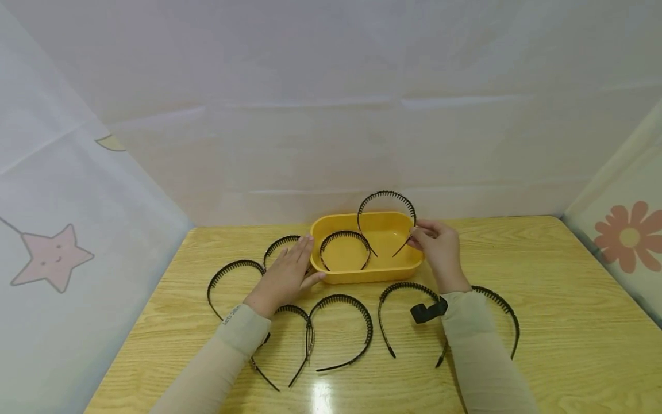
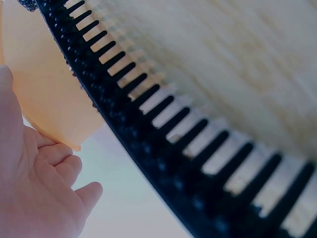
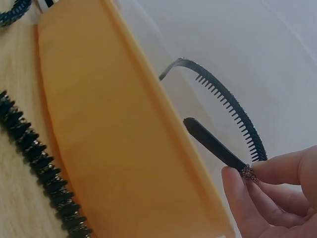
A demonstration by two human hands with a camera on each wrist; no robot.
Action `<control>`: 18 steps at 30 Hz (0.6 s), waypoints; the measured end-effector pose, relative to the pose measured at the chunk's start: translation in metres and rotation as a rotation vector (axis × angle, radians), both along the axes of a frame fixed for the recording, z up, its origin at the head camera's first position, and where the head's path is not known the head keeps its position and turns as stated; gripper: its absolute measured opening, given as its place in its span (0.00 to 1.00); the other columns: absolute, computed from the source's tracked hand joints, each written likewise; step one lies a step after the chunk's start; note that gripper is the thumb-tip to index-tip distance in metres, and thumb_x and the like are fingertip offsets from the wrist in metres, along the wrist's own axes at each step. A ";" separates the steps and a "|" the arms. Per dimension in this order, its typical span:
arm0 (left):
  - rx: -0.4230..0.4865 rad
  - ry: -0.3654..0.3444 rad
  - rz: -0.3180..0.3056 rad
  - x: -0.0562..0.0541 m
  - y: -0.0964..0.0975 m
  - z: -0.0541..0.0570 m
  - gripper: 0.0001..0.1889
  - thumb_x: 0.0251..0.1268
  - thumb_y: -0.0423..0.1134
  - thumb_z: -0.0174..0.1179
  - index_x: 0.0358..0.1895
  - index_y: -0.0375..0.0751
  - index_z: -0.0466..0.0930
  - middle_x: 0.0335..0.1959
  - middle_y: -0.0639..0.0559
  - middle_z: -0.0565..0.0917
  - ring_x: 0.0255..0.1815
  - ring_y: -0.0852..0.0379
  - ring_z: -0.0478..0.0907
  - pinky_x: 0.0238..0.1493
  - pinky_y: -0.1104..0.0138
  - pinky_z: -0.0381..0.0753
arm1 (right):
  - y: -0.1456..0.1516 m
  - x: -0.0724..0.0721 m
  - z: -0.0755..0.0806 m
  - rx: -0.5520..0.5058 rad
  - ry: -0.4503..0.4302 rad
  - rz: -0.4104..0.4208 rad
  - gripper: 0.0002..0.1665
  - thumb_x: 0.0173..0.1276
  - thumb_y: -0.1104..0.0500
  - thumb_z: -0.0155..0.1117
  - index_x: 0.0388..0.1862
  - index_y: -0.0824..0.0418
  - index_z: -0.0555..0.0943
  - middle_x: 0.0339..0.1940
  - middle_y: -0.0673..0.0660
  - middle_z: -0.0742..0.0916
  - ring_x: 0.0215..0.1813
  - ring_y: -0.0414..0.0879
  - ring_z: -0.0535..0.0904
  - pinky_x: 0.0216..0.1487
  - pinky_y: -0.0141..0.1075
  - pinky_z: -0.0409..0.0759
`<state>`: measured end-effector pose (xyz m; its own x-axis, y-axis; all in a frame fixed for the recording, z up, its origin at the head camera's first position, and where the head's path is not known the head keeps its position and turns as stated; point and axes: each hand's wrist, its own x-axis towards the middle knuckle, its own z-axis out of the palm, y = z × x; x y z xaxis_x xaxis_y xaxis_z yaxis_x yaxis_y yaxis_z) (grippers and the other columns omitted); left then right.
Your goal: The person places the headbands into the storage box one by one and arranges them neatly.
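With its thumb and fingers my right hand (image 1: 439,250) pinches a black toothed headband (image 1: 387,193) near one end, holding it upright over the right part of a yellow plastic tub (image 1: 369,277). In the right wrist view, the pinched spot on the headband (image 3: 233,98) has a glittery patch. Another headband (image 1: 343,233) lies inside the tub on the left. My left hand (image 1: 285,277) rests against the tub's left end, fingers extended along the rim. Close to the left wrist camera, the teeth of a headband (image 2: 131,119) cross the view.
On the wooden table (image 1: 558,345), several more black headbands lie in front of and left of the tub, including one (image 1: 357,303) in front and one (image 1: 235,263) at left. Pale printed sheets (image 1: 331,144) stand behind and at both sides.
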<state>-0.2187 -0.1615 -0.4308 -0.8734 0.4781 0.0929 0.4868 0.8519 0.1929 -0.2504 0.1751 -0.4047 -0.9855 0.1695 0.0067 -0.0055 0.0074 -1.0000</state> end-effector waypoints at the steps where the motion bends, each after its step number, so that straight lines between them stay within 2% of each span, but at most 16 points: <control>1: -0.001 0.001 0.000 0.000 0.000 0.000 0.47 0.78 0.63 0.47 0.82 0.32 0.41 0.83 0.38 0.47 0.83 0.42 0.45 0.79 0.43 0.49 | -0.001 0.000 -0.001 0.009 -0.006 0.003 0.23 0.75 0.66 0.63 0.65 0.74 0.76 0.46 0.60 0.85 0.39 0.42 0.88 0.47 0.33 0.87; 5: -0.008 0.002 0.001 0.000 0.000 0.000 0.47 0.78 0.64 0.47 0.82 0.32 0.41 0.83 0.38 0.47 0.83 0.42 0.45 0.79 0.44 0.49 | -0.004 -0.001 -0.004 0.062 -0.014 0.019 0.22 0.75 0.65 0.63 0.65 0.74 0.77 0.54 0.71 0.84 0.39 0.42 0.89 0.50 0.38 0.87; 7: -0.012 0.001 0.002 0.000 0.000 0.000 0.47 0.78 0.64 0.46 0.82 0.32 0.41 0.83 0.39 0.46 0.83 0.42 0.45 0.80 0.44 0.49 | -0.005 -0.001 -0.006 0.095 -0.010 0.027 0.22 0.75 0.65 0.62 0.65 0.73 0.77 0.56 0.74 0.83 0.38 0.40 0.89 0.52 0.42 0.86; 12: -0.008 -0.005 0.003 0.001 0.001 0.000 0.47 0.78 0.64 0.46 0.82 0.33 0.41 0.83 0.39 0.46 0.83 0.43 0.44 0.80 0.44 0.48 | -0.009 0.001 -0.009 0.206 0.034 0.027 0.21 0.76 0.65 0.62 0.65 0.72 0.78 0.54 0.72 0.84 0.38 0.41 0.89 0.51 0.45 0.86; 18: 0.000 -0.010 0.004 0.001 0.002 0.001 0.47 0.78 0.64 0.46 0.82 0.33 0.41 0.83 0.39 0.45 0.83 0.43 0.43 0.80 0.45 0.47 | -0.012 0.002 -0.012 0.359 0.102 0.003 0.20 0.75 0.65 0.63 0.63 0.71 0.80 0.48 0.69 0.87 0.40 0.54 0.89 0.45 0.45 0.88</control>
